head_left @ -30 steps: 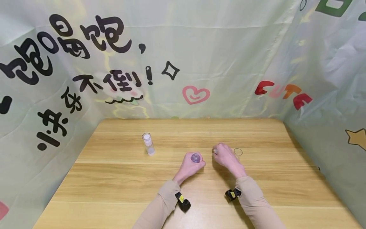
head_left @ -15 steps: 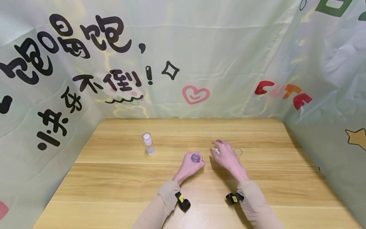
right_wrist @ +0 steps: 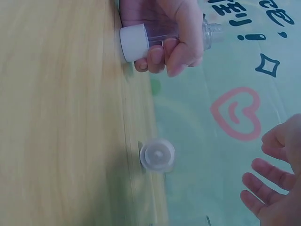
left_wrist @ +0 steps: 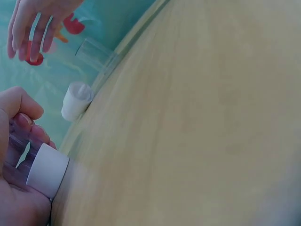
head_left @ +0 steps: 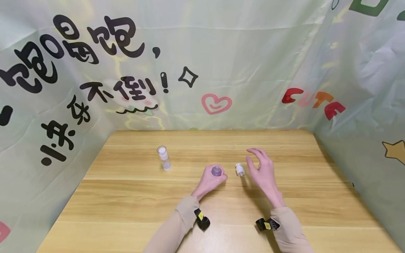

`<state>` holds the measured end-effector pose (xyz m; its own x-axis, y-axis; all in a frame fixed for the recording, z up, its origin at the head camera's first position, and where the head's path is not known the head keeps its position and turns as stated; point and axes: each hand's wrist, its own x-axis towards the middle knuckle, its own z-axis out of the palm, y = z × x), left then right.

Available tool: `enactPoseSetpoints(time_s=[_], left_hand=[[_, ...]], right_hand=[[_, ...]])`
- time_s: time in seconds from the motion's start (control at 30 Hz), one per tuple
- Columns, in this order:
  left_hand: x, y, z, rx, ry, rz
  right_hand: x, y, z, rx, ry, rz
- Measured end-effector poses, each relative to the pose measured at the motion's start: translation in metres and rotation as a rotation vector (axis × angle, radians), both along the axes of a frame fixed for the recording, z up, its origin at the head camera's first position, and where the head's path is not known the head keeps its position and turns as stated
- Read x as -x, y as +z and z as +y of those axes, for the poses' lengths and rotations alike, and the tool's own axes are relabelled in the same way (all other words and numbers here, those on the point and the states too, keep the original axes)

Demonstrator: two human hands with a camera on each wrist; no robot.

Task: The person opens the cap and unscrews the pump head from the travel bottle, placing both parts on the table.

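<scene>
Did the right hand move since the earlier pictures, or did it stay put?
Yes. In the head view, the right hand has moved to the right, now farther right of the printed pink heart.

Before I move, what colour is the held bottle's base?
White; the base shows best in the left wrist view.

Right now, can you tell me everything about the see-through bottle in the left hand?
The bottle is clear and slim and looks like plastic or glass. It has a thick white base and a narrow see-through neck with no cap on. It stands upright, its base seeming to rest on the wooden table. The left hand wraps around its middle, hiding part of it.
</scene>
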<state>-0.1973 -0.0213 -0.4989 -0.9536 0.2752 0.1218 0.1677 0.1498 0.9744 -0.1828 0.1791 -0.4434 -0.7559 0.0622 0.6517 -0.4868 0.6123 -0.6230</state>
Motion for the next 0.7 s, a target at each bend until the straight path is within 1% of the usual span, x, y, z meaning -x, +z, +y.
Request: enactPoseSetpoints(time_s=[0.13,0.27,0.47,0.7], left_hand=[[0.007,0.000,0.002,-0.019,0.019,-0.024],[0.014,0.000,0.002,-0.012,0.030,-0.060],[0.023,0.002,0.003,0.005,0.029,-0.042],[0.029,0.001,0.003,0.011,0.029,-0.070]], right_hand=[[-0.004,0.001,0.005,0.025,-0.017,-0.028],[-0.007,0.000,0.009,0.026,-0.018,-0.024],[-0.008,0.000,0.012,0.024,-0.022,0.004],[-0.009,-0.001,0.012,0.022,-0.029,-0.006]])
